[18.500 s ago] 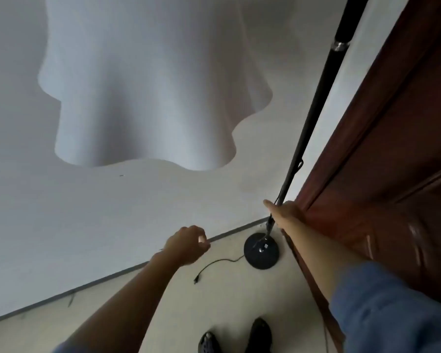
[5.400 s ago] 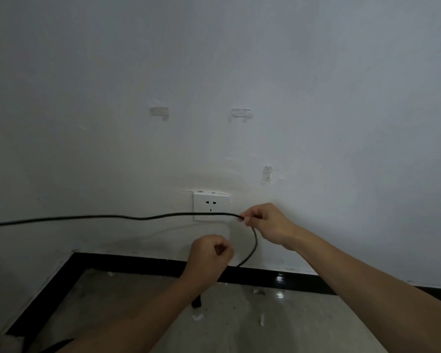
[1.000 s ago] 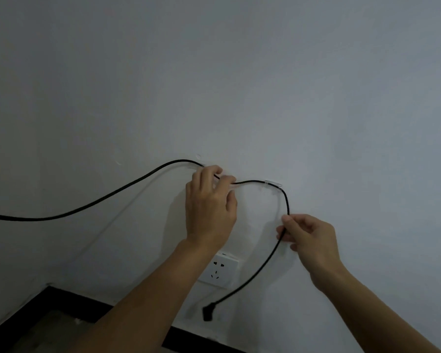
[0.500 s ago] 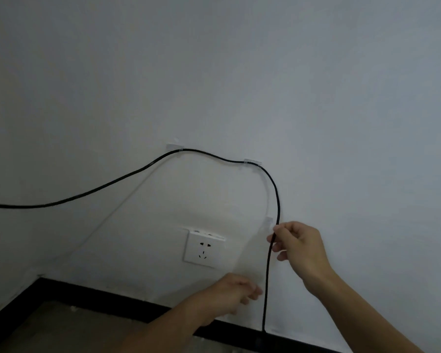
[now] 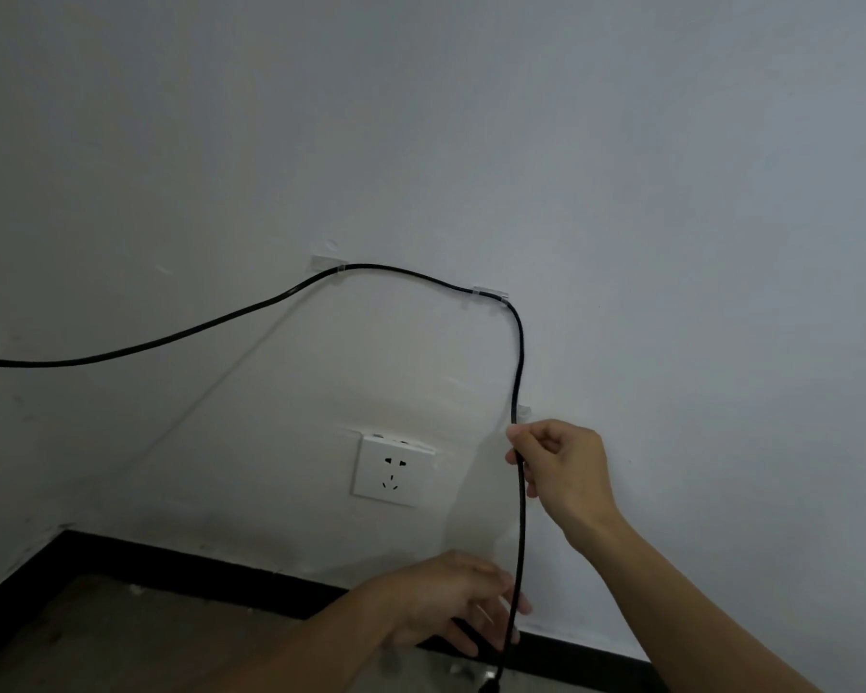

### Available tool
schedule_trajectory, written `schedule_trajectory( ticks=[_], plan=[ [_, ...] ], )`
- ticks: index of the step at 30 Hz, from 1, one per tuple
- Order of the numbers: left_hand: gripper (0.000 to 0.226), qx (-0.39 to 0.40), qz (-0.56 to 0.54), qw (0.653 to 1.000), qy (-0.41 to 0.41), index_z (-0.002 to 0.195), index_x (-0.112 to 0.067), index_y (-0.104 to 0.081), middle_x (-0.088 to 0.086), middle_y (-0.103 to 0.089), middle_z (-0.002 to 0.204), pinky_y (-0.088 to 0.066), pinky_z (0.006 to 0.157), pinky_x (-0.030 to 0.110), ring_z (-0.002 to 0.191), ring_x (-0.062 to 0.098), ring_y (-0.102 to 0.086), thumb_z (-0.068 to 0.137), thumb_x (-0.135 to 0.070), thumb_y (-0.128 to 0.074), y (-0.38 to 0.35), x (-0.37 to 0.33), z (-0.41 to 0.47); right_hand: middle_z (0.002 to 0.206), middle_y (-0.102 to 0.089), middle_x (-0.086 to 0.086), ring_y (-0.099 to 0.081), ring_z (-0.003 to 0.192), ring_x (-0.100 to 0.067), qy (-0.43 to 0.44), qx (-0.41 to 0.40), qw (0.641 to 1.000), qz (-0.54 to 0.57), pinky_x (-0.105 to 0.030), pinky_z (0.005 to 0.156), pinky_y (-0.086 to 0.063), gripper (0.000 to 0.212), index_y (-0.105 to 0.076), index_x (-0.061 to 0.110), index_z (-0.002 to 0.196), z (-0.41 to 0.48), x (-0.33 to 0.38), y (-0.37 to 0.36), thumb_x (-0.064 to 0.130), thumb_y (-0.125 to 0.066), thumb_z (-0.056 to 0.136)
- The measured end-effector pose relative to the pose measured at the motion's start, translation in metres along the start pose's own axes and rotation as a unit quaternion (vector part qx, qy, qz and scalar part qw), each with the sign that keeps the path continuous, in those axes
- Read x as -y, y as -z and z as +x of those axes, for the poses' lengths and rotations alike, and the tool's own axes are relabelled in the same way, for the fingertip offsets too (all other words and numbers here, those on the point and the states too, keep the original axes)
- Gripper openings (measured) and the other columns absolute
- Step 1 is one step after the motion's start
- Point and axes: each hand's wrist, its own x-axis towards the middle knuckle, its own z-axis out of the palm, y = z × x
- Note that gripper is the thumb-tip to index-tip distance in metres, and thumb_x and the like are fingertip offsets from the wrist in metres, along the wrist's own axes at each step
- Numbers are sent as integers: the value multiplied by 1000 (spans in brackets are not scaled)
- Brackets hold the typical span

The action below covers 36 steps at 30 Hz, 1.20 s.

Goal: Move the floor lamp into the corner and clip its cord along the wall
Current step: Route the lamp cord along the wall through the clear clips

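The lamp's black cord (image 5: 186,335) comes in from the left edge and runs along the white wall through two clear clips, a left clip (image 5: 328,262) and a right clip (image 5: 491,294). It then bends down past a third clip (image 5: 523,411). My right hand (image 5: 563,467) pinches the cord just below that third clip. The cord hangs on down to its plug (image 5: 491,686) at the bottom edge. My left hand (image 5: 458,600) is low, fingers spread beside the hanging cord; it looks blurred. The lamp itself is out of view.
A white wall socket (image 5: 392,471) sits left of the hanging cord. A black baseboard (image 5: 171,562) runs along the foot of the wall above the grey floor (image 5: 96,632). The room corner lies at the lower left.
My left hand let go of the cord at the left clip and dropped low. The cord now sits in both upper clips. My right hand drew it down beside the third clip.
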Motion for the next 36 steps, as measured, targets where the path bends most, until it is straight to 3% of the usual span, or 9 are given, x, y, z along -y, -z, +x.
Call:
schedule_trajectory(
  ticks=[5, 11, 17, 21, 25, 28, 32, 36],
  plan=[
    [32, 18, -2, 1000, -4, 91, -20, -68, 10, -68, 101, -43, 86, 39, 97, 24, -60, 97, -36, -41, 4, 7, -2, 59, -70, -3, -50, 39, -8, -12, -26, 1000, -8, -24, 42, -46, 24, -70, 6, 70, 5, -2, -7, 18, -66, 91],
    [27, -3, 43, 999, -20, 82, -24, -66, -1, -72, 77, -45, 69, 28, 78, 13, -66, 94, -37, -45, 8, 7, -3, 62, -72, -1, -57, 48, -11, 22, -55, 995, -75, -32, 52, -50, 18, -68, 13, 75, 8, -6, 7, 23, -68, 89],
    [30, -133, 61, 988, -47, 71, -18, -62, 0, -63, 53, -41, 49, 17, 44, 6, -57, 95, -17, -45, 13, 16, 2, 73, -70, 3, -69, 68, -17, 68, -57, 984, -154, -40, 67, -59, 5, -68, 20, 84, 6, -15, 5, 21, -68, 89],
    [29, -204, 103, 972, -54, 70, -17, -62, 1, -60, 52, -47, 58, 19, 46, 10, -56, 94, -14, -47, 24, 25, 3, 70, -69, 9, -67, 68, -11, 85, -64, 977, -186, -35, 70, -57, 10, -68, 25, 78, 5, -17, 2, 21, -70, 87],
    [25, -251, 123, 959, -50, 71, -18, -63, 4, -62, 57, -50, 65, 27, 52, 14, -57, 93, -15, -50, 36, 32, 3, 68, -70, 2, -70, 67, -19, 56, -66, 987, -137, -38, 67, -58, 11, -67, 17, 76, 3, -19, -10, 17, -71, 86],
    [20, -278, 143, 949, -52, 72, -18, -62, 5, -63, 61, -50, 64, 27, 54, 13, -57, 91, -18, -55, 41, 34, 2, 67, -73, -6, -72, 66, -21, -22, -58, 998, -22, -30, 52, -54, 9, -68, 11, 76, 4, -19, -14, 9, -70, 85],
    [13, -337, 255, 904, -65, 84, -15, -67, -1, -62, 71, -46, 63, 24, 64, 13, -57, 88, -23, -58, 51, 29, -6, 80, -75, -10, -73, 67, -16, -75, 20, 997, 30, -23, 48, -50, 4, -71, 8, 84, 1, -21, -9, 5, -68, 86],
    [13, -425, 358, 825, -102, 83, -20, -67, 0, -71, 83, -52, 69, 31, 76, 20, -65, 85, -26, -56, 69, 3, -23, 79, -76, 1, -72, 70, -14, -36, 65, 987, -145, -34, 62, -56, 3, -71, 22, 82, -2, -23, -2, 23, -72, 85]
  ],
)
